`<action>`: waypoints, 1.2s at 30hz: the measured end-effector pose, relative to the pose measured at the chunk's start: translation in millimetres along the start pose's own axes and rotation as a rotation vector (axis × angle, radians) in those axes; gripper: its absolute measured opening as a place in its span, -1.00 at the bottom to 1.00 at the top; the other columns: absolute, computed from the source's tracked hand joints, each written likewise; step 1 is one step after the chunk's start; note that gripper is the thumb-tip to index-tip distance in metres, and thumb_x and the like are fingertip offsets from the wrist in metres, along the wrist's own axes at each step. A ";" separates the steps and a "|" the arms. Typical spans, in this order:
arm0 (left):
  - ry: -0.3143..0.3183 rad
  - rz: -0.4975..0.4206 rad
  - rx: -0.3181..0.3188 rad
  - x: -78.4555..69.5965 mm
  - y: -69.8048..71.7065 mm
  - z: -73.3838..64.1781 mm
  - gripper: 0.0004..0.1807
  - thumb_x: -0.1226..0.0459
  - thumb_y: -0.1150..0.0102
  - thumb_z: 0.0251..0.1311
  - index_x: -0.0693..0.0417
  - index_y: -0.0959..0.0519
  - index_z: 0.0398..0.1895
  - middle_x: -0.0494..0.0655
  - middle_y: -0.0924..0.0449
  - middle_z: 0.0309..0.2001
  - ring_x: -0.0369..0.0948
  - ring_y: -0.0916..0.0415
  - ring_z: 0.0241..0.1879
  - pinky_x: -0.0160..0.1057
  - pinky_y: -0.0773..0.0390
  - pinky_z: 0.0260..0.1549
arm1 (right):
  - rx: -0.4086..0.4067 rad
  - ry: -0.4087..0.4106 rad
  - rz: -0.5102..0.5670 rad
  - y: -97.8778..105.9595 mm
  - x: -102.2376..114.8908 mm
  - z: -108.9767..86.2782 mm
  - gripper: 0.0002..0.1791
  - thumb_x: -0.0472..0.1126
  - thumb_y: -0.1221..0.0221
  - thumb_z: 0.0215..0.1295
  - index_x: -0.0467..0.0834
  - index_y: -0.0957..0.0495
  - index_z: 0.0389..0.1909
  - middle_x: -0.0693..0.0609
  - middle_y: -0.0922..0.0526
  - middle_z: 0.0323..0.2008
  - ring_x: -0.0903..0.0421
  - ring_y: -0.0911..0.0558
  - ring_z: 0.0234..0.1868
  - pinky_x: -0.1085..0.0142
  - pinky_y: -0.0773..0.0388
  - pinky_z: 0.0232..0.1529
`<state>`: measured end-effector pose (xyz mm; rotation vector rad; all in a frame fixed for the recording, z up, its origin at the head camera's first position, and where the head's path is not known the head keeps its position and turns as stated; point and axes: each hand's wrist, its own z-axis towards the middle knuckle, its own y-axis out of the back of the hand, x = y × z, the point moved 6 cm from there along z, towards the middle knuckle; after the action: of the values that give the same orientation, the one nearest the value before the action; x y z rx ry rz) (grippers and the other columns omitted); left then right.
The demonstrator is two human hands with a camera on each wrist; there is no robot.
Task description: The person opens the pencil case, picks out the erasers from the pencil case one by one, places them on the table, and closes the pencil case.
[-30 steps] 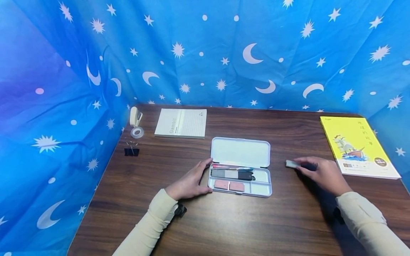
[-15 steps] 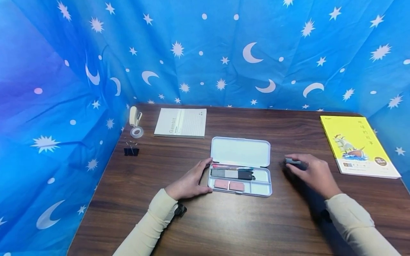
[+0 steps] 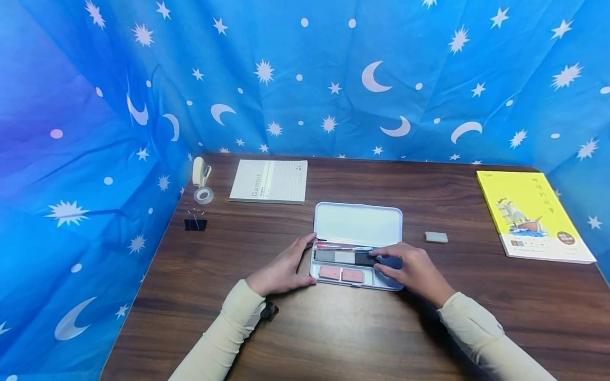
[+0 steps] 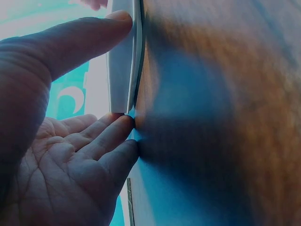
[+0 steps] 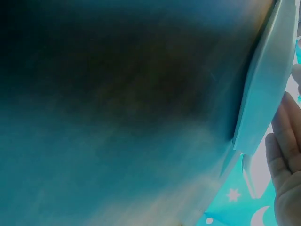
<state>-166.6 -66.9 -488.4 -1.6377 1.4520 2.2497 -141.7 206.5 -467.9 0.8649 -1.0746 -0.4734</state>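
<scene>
A white pencil case (image 3: 358,219) lies with its lid raised back. In it are thin pens (image 3: 343,248), a flat grey, white and black bar (image 3: 344,257) and two pink blocks (image 3: 351,275). My left hand (image 3: 281,270) holds the case's left end, thumb at the front corner and fingers at the back. In the left wrist view the thumb (image 4: 94,40) presses the case wall (image 4: 121,70). My right hand (image 3: 414,267) reaches over the right end and pinches the bar's black end between thumb and fingertips. A small grey-white eraser-like block (image 3: 436,237) lies on the table, right of the case.
A stapler (image 3: 201,172), a tape roll (image 3: 203,195) and a black binder clip (image 3: 195,224) line the left table edge. Behind the case lies a Gambit notebook (image 3: 269,181). A yellow book (image 3: 534,214) lies at the right. A blue starry curtain (image 3: 305,79) closes off the back.
My right hand has let go of the grey-white block on the table and moved left to the case, onto the bar's black end. My left hand has stayed on the case.
</scene>
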 end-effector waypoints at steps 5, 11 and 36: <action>0.001 -0.011 0.002 0.7 -0.4 -0.1 0.13 0.36 -0.57 0.12 0.35 0.00 0.62 0.34 -0.27 0.48 0.16 -0.29 0.47 0.10 -0.26 0.49 | 0.018 0.007 -0.002 -3.7 -1.3 2.0 -0.63 -0.35 -0.52 0.19 -0.15 -0.79 0.04 -0.06 -0.82 -0.08 -0.07 -0.78 -0.04 -0.08 -0.72 -0.04; 0.000 -0.010 0.001 0.3 0.2 0.4 0.12 0.36 -0.57 0.12 0.35 -0.01 0.62 0.34 -0.27 0.48 0.17 -0.28 0.48 0.10 -0.26 0.49 | -0.001 0.020 0.018 -1.5 -2.2 4.2 -0.66 -0.37 -0.53 0.16 -0.14 -0.81 -0.02 -0.04 -0.82 -0.11 -0.04 -0.79 -0.08 -0.08 -0.72 -0.06; 0.022 0.001 0.013 3.1 -1.6 0.1 0.12 0.34 -0.56 0.14 0.31 -0.01 0.63 0.34 -0.26 0.48 0.16 -0.30 0.46 0.11 -0.30 0.46 | -0.232 -0.274 -0.033 84.6 -91.4 -66.5 -0.75 -0.30 -0.53 0.19 -0.05 -0.81 -0.11 -0.08 -0.83 -0.13 0.76 -0.45 -0.08 0.78 -0.33 -0.07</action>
<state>-167.3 -67.5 -491.8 -1.6644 1.4686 2.2251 -126.0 346.9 -465.1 0.6240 -1.2282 -0.7446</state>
